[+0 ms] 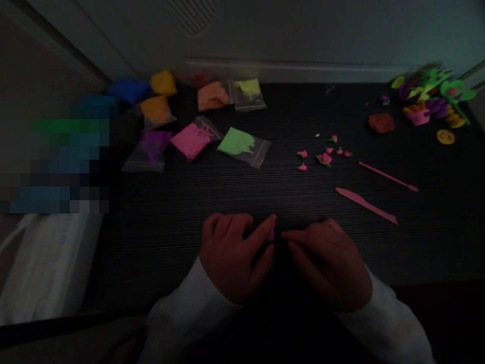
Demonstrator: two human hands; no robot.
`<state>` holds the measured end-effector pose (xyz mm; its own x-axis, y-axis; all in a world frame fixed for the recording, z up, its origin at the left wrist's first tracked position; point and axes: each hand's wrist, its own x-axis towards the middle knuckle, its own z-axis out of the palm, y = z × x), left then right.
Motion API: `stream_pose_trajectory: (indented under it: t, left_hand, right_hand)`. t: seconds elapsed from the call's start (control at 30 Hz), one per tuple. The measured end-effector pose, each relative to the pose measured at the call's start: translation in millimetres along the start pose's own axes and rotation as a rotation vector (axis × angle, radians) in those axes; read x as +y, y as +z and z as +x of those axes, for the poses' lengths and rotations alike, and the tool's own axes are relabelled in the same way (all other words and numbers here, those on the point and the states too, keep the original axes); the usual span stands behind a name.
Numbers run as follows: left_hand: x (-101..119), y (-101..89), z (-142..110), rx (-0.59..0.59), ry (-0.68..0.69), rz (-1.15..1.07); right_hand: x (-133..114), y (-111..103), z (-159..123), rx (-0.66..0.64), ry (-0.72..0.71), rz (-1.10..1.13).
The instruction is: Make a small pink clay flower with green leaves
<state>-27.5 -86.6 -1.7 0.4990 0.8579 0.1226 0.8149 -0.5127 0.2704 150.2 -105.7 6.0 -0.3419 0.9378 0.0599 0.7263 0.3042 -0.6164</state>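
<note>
Dimly lit, striped dark table, pale panel at twelve o'clock.
Left hand touches a pink bit, grip unclear; right hand, fingertips slightly parted.

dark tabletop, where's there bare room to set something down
Bare patches of the dark tabletop show between the light green packet and the pink knife, between the white block and the left hand, and right of the knife. Crowded: the back left, with bunched packets, and the back right corner, with clay pieces.
</note>
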Motion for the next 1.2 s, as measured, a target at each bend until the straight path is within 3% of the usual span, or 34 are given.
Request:
stream_pose_trajectory:
  t: [0.33,0.53,0.9,1.2]
  left_hand:
    - [-9.9,-5.4,-10.5,0.183,0.051,-0.152]
    - [-8.5,-3.9,-9.6,0.155,0.096,-0.143]
    - [-5.9,-0.7,-5.7,0.154,0.096,-0.076]
    - [-5.0,1.2,-6.6,0.137,0.035,-0.082]
  right_hand:
    - [1.1,2.0,0.7,-0.068,-0.028,-0.078]
    - [2.2,3.1,1.4,-0.119,-0.109,-0.131]
    - [-0.1,5.9,6.1,-0.065,-0.032,-0.121]
    - [-1.1,9.8,8.9,0.003,0.029,-0.249]
